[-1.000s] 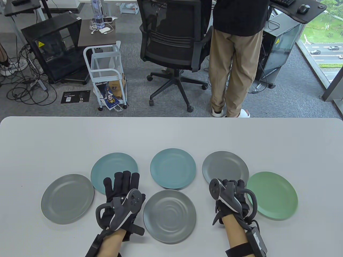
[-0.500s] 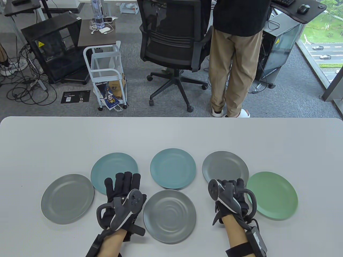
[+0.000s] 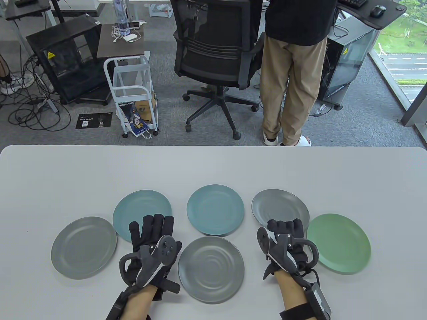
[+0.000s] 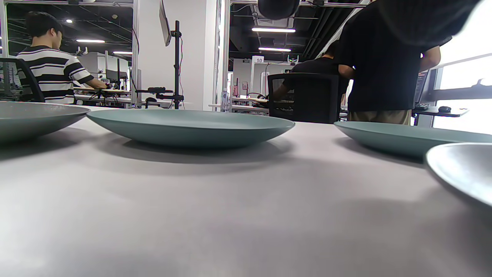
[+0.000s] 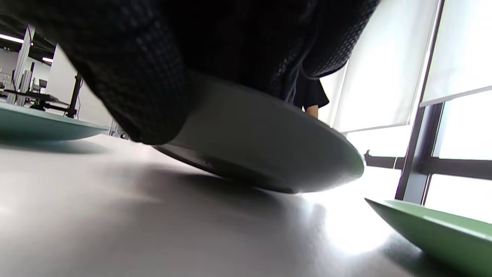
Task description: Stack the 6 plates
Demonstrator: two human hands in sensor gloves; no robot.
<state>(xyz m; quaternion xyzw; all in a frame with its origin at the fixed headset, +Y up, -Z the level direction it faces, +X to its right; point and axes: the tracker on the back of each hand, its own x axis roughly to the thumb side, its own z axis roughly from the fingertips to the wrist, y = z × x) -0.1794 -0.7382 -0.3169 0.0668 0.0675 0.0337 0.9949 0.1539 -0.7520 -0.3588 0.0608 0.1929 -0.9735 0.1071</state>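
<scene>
Table view: six plates lie single on the counter (image 3: 213,166), none stacked. Right hand (image 3: 283,238) grips the near rim of the gray plate (image 3: 279,207) at right of centre, fingers (image 3: 287,226) curled over it. Left hand (image 3: 151,245) rests flat, fingers spread, over the edge of the teal plate (image 3: 141,210).

Left wrist view: teal plate (image 4: 190,127) sits flat at centre frame.

Right wrist view: gray plate (image 5: 261,150) is tilted, near edge lifted under the glove, far edge on the counter; green plate (image 5: 434,229) at lower right.
</scene>
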